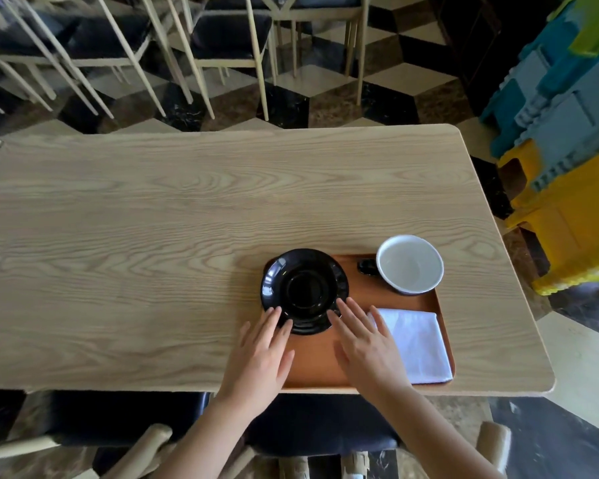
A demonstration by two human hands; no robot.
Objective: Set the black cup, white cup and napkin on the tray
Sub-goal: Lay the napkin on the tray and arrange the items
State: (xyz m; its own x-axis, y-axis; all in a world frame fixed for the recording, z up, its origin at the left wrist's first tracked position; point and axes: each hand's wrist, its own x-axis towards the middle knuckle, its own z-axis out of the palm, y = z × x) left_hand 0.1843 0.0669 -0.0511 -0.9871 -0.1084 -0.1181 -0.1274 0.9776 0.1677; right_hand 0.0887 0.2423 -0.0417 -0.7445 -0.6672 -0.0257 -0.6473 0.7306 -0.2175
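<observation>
Soft daylight, sharp centre, edges bent and blurred.

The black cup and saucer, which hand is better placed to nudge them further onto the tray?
Probably the left hand. Its fingers rest on the black cup and saucer at the side overhanging the tray, so it could push rightward. The right hand is on the tray side.

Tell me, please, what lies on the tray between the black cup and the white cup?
In the head view, a small dark object sits on the tray between the black cup and white cup; too small to identify.
</observation>
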